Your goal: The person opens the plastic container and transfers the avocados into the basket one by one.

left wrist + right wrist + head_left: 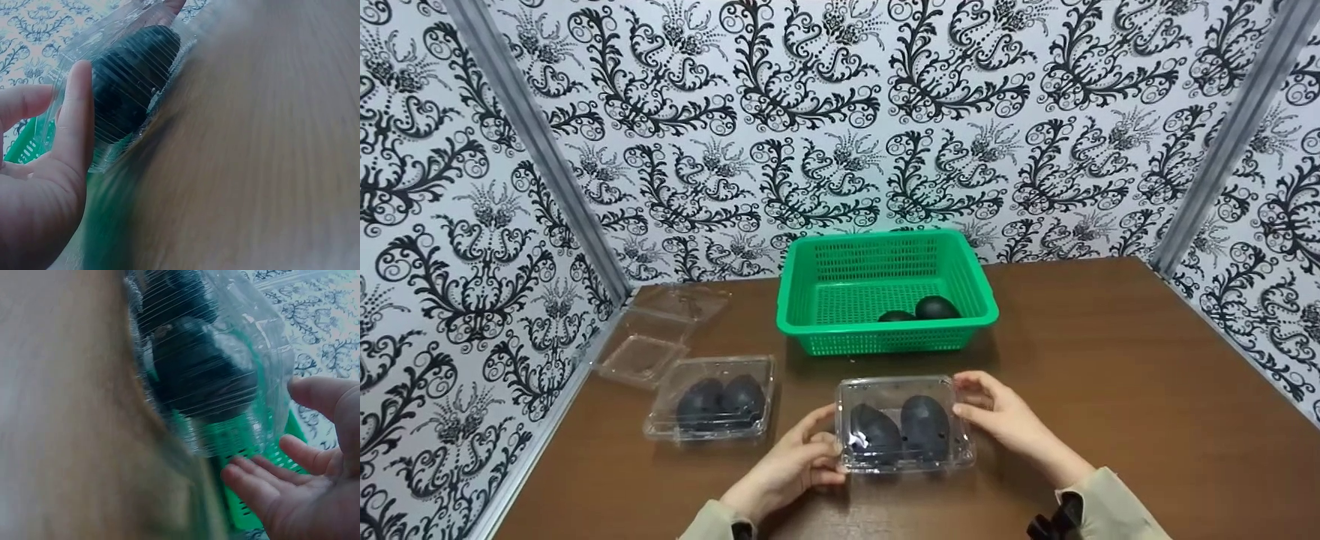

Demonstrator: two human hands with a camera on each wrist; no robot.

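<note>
A clear plastic clamshell box [911, 386] stands lidded in front of me with two dark avocados [925, 427] inside. My left hand [795, 461] grips its left side, the thumb lying along the wall in the left wrist view. On the right side, my right hand [1009, 420] touches the box with thumb and fingertips. Its lower fingers [253, 486] stretch out fairly straight and spread beside the wall. Seen from the wrists, the ribbed end walls partly veil the avocados, and the box sits close over the table.
Left of my hands stands another lidded clamshell box [769, 390] holding two avocados. Behind it lies an opened, see-through clamshell [641, 356]. A green plastic basket [885, 330] at the back holds two dark avocados [936, 307]. Patterned panels [840, 150] border the brown table [1110, 360].
</note>
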